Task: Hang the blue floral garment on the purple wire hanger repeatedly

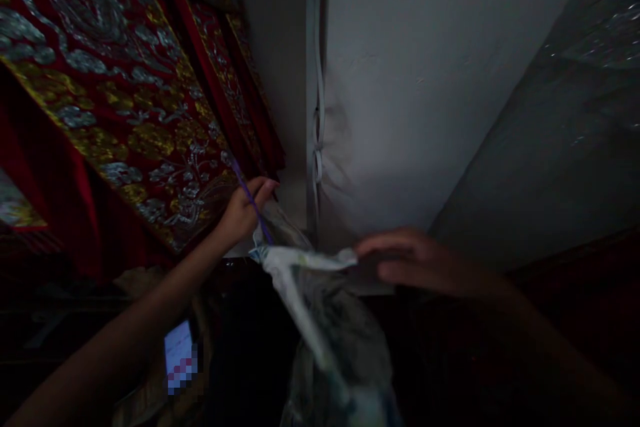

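Note:
My left hand [245, 211] is closed, with its thumb side toward the wall. A thin, straight purple strip [253, 203] crosses its fingers and runs down to the corner of a crumpled, see-through bag [345, 320]. The bag hangs below and between my hands, and a whitish folded edge [310, 258] stretches along its top. At the right end of that edge is my right hand [413, 259], fingers stretched out and thumb apart. Its fingertips are at or very close to the edge; blur and darkness hide whether they touch.
Red cloth [145, 100] with gold and silver embroidery hangs at the left. A pale wall [400, 80] with a white cable [319, 80] rises ahead. Clear plastic sheeting [565, 133] covers the right side. A lit phone [179, 347] lies at lower left.

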`<action>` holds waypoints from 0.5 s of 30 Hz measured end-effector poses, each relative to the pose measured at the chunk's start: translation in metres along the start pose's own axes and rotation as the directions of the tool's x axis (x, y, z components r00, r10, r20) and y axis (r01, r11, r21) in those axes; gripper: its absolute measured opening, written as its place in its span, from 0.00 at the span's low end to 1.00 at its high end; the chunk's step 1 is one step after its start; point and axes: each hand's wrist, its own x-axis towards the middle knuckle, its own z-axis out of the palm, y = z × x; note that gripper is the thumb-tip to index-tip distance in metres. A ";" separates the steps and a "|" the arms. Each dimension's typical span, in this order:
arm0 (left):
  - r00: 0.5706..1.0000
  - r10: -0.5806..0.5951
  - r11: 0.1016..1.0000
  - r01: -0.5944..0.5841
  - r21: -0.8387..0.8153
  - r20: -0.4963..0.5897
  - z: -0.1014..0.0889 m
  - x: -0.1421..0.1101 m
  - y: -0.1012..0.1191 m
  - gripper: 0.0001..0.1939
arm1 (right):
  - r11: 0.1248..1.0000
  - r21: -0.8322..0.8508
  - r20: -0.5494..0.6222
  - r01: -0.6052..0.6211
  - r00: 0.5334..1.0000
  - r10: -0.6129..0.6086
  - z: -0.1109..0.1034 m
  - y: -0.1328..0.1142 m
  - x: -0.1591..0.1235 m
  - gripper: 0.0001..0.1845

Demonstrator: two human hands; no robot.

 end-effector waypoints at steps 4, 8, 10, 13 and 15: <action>0.983 0.164 0.983 -0.156 -0.099 0.076 0.021 -0.021 0.025 0.25 | 0.973 -0.230 -0.155 -0.027 0.988 -0.009 0.046 0.030 0.014 0.43; 0.967 0.174 0.938 -0.105 -0.331 0.184 0.052 -0.043 0.074 0.31 | 0.864 -0.503 -0.400 0.012 0.883 -0.245 0.087 0.063 0.041 0.63; 0.971 0.110 0.918 -0.018 -0.396 0.212 0.062 -0.049 0.095 0.33 | 0.836 -0.549 -0.468 0.030 0.817 -0.337 0.100 0.071 0.051 0.62; 0.966 0.024 0.890 0.097 -0.446 0.258 0.062 -0.048 0.105 0.23 | 0.830 -0.556 -0.522 0.044 0.758 -0.390 0.105 0.075 0.051 0.51; 0.946 -0.037 0.860 0.195 -0.471 0.323 0.055 -0.047 0.091 0.21 | 0.836 -0.549 -0.561 0.007 0.738 -0.375 0.099 0.078 0.042 0.40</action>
